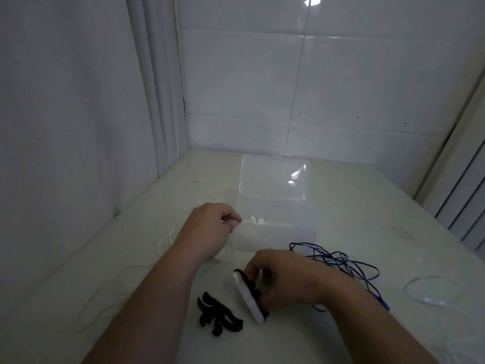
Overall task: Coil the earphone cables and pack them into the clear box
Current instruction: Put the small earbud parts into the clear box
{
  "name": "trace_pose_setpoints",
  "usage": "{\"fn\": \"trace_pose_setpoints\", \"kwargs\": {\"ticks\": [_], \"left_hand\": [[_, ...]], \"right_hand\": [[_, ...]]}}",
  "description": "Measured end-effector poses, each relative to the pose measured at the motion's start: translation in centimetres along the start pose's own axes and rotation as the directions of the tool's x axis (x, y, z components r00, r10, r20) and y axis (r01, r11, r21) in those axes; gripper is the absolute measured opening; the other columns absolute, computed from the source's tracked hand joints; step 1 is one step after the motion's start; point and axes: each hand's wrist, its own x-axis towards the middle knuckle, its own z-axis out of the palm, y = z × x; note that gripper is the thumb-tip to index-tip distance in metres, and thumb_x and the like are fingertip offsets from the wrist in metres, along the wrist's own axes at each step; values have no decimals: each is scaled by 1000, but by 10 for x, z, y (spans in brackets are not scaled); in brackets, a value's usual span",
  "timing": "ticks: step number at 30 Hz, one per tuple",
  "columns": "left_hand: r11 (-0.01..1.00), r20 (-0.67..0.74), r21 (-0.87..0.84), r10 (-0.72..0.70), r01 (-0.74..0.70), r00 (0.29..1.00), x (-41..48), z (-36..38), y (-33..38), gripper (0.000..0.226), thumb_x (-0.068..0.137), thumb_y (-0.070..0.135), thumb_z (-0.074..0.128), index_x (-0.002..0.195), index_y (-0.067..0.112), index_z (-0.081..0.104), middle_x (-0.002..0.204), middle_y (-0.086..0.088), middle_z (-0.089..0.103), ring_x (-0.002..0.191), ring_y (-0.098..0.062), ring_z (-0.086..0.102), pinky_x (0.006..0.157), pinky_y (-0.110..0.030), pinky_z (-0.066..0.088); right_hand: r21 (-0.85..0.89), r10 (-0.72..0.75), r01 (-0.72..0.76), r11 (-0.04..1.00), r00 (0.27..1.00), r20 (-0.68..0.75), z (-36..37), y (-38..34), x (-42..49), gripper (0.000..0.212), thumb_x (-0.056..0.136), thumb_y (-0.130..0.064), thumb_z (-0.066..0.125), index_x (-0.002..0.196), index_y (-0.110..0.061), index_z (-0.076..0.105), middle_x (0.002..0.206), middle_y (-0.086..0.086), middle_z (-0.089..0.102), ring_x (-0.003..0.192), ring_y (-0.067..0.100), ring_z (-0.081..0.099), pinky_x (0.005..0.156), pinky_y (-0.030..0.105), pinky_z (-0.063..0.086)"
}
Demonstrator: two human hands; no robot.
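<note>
The clear box (301,233) stands open mid-table, its lid (273,177) tilted up behind it. My left hand (207,232) pinches a white earphone cable (168,239) at the box's front left corner; the two white earbuds (256,220) lie just past my fingertips at the box rim. Loose loops of that cable trail left and under my wrist. My right hand (286,279) grips a white oblong bundle (248,298) with black pieces along it, held tilted just above the table in front of the box.
A black earphone set (217,316) lies on the table between my forearms. A tangled blue cable (341,261) spreads right of the box, partly under my right wrist. Another white cable (430,290) loops at far right. Walls close off the left and back.
</note>
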Motion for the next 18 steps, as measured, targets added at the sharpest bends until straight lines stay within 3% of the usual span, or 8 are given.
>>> {"fn": "trace_pose_setpoints", "kwargs": {"ticks": [4, 8, 11, 14, 16, 18], "left_hand": [[1000, 2, 15, -8, 8, 1000, 0, 0, 0, 16, 88, 16, 63, 81, 29, 71, 73, 18, 61, 77, -9, 62, 66, -23, 42], [999, -1, 38, 4, -4, 1000, 1, 0, 1, 15, 88, 16, 63, 82, 27, 70, 73, 16, 62, 79, -11, 63, 69, -23, 43], [999, -7, 38, 15, -15, 1000, 1, 1, 0, 16, 87, 14, 64, 80, 27, 70, 69, 17, 61, 74, -11, 64, 64, -20, 44], [999, -10, 46, 14, -14, 1000, 1, 1, 0, 15, 87, 14, 64, 80, 27, 71, 68, 17, 61, 71, -7, 61, 57, -15, 39], [999, -17, 45, 23, -22, 1000, 2, 2, 0, 15, 85, 13, 65, 80, 26, 71, 67, 16, 61, 69, -7, 60, 58, -12, 39], [999, -19, 45, 31, -30, 999, 2, 2, 0, 16, 85, 12, 65, 80, 25, 72, 67, 16, 61, 69, -6, 59, 59, -12, 39]], "right_hand": [[80, 13, -4, 997, 993, -118, -2, 6, -1, 35, 75, -22, 72, 102, -37, 56, 93, -15, 63, 80, 4, 61, 74, 26, 55], [273, 38, 70, 959, 927, -373, -7, 11, 0, 33, 75, -21, 74, 102, -36, 63, 86, -9, 71, 64, 1, 63, 64, 20, 55], [365, 93, 165, 916, 798, -596, -9, 9, 0, 36, 79, -22, 74, 106, -39, 58, 84, -10, 72, 59, 0, 62, 54, 13, 48], [389, 188, 182, 903, 647, -739, -12, 7, 2, 28, 83, -25, 72, 93, -37, 49, 82, -9, 71, 55, 3, 57, 48, 15, 44], [368, 239, 139, 919, 544, -804, -14, 11, 6, 17, 88, -25, 68, 90, -36, 54, 76, -9, 67, 54, 4, 55, 48, 12, 40], [348, 262, 100, 932, 478, -838, -16, 15, 10, 13, 91, -21, 63, 101, -30, 67, 76, -12, 64, 62, 3, 56, 55, 8, 39]]}}
